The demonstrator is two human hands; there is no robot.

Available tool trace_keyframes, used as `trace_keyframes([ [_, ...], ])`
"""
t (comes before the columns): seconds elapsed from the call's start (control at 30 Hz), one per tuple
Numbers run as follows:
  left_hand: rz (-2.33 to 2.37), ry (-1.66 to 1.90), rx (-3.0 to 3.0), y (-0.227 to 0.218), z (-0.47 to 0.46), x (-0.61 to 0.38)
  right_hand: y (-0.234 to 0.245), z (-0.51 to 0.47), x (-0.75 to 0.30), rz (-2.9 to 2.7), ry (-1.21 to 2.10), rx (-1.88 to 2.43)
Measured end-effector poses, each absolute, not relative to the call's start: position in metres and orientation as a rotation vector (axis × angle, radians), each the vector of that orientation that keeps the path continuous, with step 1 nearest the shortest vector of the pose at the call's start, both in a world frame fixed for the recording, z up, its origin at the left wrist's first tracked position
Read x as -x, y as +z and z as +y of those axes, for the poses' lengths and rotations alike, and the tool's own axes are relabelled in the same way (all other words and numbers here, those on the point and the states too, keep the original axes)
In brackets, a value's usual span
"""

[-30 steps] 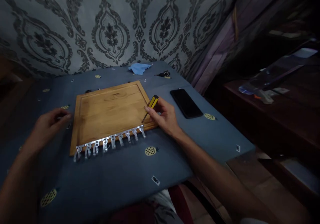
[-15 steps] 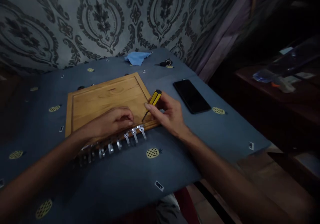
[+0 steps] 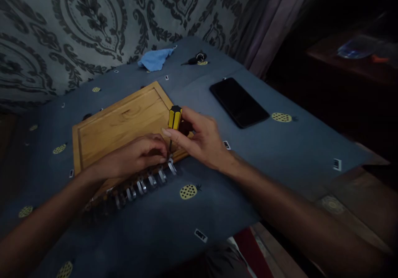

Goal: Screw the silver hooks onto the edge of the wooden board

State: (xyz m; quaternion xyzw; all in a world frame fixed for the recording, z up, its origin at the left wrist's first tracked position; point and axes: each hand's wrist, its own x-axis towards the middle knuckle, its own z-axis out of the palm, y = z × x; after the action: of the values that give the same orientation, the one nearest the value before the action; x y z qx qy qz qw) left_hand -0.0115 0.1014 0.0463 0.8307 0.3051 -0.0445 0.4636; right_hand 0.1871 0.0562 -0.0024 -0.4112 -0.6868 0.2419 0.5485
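A yellow and black screwdriver (image 3: 175, 118) stands nearly upright in my right hand (image 3: 200, 139), gripped by thumb and fingers. Its shaft points down to the near edge of a rimmed wooden board (image 3: 124, 120), close to the last metal hook at the right. My left hand (image 3: 139, 155) lies over that edge, fingers curled and pressed together right beside the shaft; what they pinch is hidden. Along the near edge hangs a row of several shiny metal hooks (image 3: 152, 181). The left end of the row is dim and blurred.
The board lies on a blue patterned tablecloth (image 3: 217, 203). A black phone (image 3: 239, 102) is to the right of it. Behind lie a blue cloth (image 3: 156, 59) and a key with a ring (image 3: 195, 58). A patterned curtain (image 3: 90, 13) hangs at the back.
My right hand has brought the screwdriver more upright, its shaft now closer to my left fingertips. The left fingers have moved to the right end of the hook row. The whole view has shifted and tilted.
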Motion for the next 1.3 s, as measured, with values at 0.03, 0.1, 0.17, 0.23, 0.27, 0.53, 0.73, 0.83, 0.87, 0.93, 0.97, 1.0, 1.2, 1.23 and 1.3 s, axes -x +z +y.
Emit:
trace_keyframes([
  [0.03, 0.754, -0.123, -2.047, 0.0461, 0.1017, 0.0108, -0.0027, 0.0562, -0.1871, -1.627, 0.576, 0.975],
  [0.1, 0.76, -0.146, -2.055, 0.0449, 0.1024, 0.0101, -0.0026, 0.0561, -0.1872, -1.631, 0.58, 0.968],
  [0.17, 0.768, -0.155, -2.063, 0.0438, 0.1032, 0.0098, -0.002, 0.0559, -0.1872, -1.638, 0.574, 0.957],
  [0.23, 0.771, -0.162, -2.073, 0.0434, 0.1037, 0.0094, -0.0013, 0.0561, -0.1872, -1.649, 0.559, 0.952],
  [0.27, 0.77, -0.169, -2.075, 0.0435, 0.1039, 0.0091, -0.0011, 0.0563, -0.1873, -1.654, 0.551, 0.95],
  [0.53, 0.756, -0.19, -2.116, 0.0443, 0.1053, 0.0061, -0.0039, 0.0578, -0.1875, -1.691, 0.523, 0.918],
  [0.73, 0.791, -0.218, -2.083, 0.0456, 0.1046, 0.0041, -0.0059, 0.0575, -0.1874, -1.707, 0.49, 0.917],
  [0.83, 0.812, -0.237, -2.068, 0.0457, 0.1048, 0.0037, -0.0054, 0.0572, -0.1874, -1.698, 0.493, 0.909],
  [0.87, 0.813, -0.24, -2.071, 0.0457, 0.105, 0.0036, -0.0051, 0.0572, -0.1875, -1.696, 0.495, 0.907],
  [0.93, 0.808, -0.25, -2.078, 0.0457, 0.1054, 0.0034, -0.0047, 0.0571, -0.1876, -1.696, 0.497, 0.907],
  [0.97, 0.803, -0.254, -2.081, 0.0457, 0.1055, 0.0032, -0.0046, 0.0571, -0.1876, -1.699, 0.499, 0.91],
  [1.0, 0.802, -0.257, -2.084, 0.0457, 0.1055, 0.0029, -0.0045, 0.0572, -0.1876, -1.699, 0.5, 0.912],
  [1.2, 0.803, -0.249, -2.11, 0.0458, 0.1042, 0.001, -0.0031, 0.0575, -0.1875, -1.698, 0.495, 0.899],
  [1.23, 0.804, -0.249, -2.116, 0.0457, 0.104, 0.0009, -0.0027, 0.0576, -0.1874, -1.7, 0.497, 0.901],
  [1.3, 0.806, -0.256, -2.126, 0.0452, 0.1039, 0.001, -0.0021, 0.0579, -0.1872, -1.692, 0.495, 0.885],
])
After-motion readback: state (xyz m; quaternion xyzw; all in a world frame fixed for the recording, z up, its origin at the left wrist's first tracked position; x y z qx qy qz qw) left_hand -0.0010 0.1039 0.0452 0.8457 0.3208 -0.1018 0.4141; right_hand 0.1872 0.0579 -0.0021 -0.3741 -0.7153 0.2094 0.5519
